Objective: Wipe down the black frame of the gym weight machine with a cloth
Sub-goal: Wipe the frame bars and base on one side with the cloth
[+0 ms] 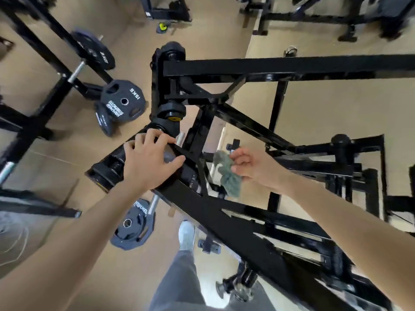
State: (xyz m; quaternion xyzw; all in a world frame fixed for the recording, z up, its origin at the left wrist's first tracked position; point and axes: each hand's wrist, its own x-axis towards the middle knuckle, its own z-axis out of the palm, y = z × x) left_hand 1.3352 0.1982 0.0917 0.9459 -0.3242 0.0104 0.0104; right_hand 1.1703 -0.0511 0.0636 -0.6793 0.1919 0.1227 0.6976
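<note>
Tan floor (325, 108) fills the background. Across it runs the black frame (280, 66) of the machine, from the top right of the picture down to the lower right, its bars crossing in the centre; the right and bottom edges cut it off. A second black rack (56, 37) stands in the upper left, and more blurred racks line the top edge.

3 groups of weight plates sit near the frame: 1 plate (94, 49) on the upper-left rack, a plate marked 15 KG (122, 101) left of centre with smaller ones behind it, and another plate (132, 227) low down under my left forearm.

My left hand (148, 162) rests on the round end of the frame left of centre, fingers spread. My right hand (251, 167), just right of centre, pinches the grey-green cloth (226, 173) in curled fingers. The cloth hangs beside a thin slanted bar; blur hides whether it touches. Crossing bars hide the parts below it.

My white shoe (186, 236) shows at bottom centre.
</note>
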